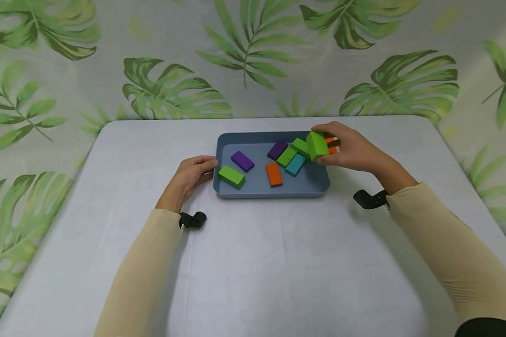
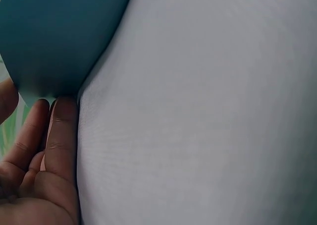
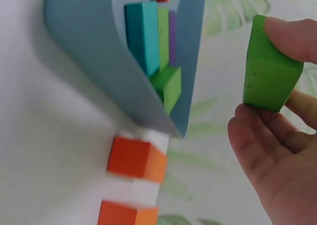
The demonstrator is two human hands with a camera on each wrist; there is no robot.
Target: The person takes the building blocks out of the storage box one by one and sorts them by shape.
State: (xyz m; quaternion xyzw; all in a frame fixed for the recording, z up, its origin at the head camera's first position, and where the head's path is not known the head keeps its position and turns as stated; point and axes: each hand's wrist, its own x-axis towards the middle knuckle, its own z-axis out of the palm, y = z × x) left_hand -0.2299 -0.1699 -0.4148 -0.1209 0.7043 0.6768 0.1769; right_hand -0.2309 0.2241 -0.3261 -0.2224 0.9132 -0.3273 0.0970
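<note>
A green block is pinched between the thumb and fingers of my right hand, raised above the right end of the blue-grey tray. My left hand rests against the tray's left end. In the left wrist view its fingers lie fairly straight against the tray's outer wall. Inside the tray are a purple block and a green block at the left, and an orange block near the middle. Further right lie a purple block, two green blocks and a teal block.
Two orange blocks stand on the table just beyond the tray's right end, partly hidden behind my right hand in the head view. A white cloth covers the table. Leaf-patterned fabric hangs behind it.
</note>
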